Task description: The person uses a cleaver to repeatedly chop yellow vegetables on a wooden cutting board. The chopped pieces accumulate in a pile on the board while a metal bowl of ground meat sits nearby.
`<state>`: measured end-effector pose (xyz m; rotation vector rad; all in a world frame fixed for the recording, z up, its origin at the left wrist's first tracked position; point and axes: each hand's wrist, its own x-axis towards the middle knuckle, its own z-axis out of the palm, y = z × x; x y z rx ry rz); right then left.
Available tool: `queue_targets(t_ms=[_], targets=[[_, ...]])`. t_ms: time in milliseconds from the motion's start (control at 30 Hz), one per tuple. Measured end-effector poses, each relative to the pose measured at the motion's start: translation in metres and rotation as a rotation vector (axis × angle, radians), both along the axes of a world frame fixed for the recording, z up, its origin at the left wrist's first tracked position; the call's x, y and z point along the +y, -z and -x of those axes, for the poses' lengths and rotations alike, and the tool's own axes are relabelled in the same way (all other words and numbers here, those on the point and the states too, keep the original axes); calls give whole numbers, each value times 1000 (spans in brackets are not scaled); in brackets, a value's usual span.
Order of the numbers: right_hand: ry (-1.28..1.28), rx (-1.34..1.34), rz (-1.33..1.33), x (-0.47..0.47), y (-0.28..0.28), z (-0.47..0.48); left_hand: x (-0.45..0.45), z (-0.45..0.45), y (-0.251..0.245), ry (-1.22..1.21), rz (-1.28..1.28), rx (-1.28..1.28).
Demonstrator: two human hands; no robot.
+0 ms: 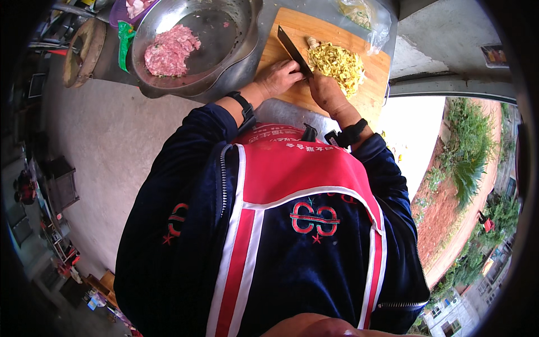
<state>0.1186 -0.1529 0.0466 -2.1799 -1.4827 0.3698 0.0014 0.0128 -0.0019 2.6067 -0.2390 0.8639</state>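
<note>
A kitchen knife with a dark blade point(291, 48) points up and left over the wooden cutting board point(273, 52). My right hand point(329, 93) is closed around its handle, near the board's front. Close against the left of the blade lies my left hand point(279, 78), fingers curled at the board's edge; whatever is under those fingers is hidden. Right of the blade sits a heap of chopped yellow pieces point(337, 65), possibly ginger, with a knobbly uncut piece point(312, 42) at its upper left.
A wide metal basin point(210, 76) with minced meat point(172, 50) stands left of the board. Behind it are a purple bowl point(119, 16) and a green packet point(124, 44). A round wooden piece point(90, 52) lies farther left. A clear plastic bag point(377, 31) overlaps the board's back right corner.
</note>
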Motion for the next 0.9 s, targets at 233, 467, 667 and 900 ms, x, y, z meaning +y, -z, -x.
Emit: queue_targets(t_ms=[233,467,667,900], targets=[[12,18,60,2,-2,1,1,0,1,54,29,42],[30,84,75,-11,-19,5,1,-3,7,44,51,-25],[8,81,53,-21,-19,2,0,-4,9,52,66,-77],[8,30,53,-7,-2,1,3,-1,7,43,63,47]])
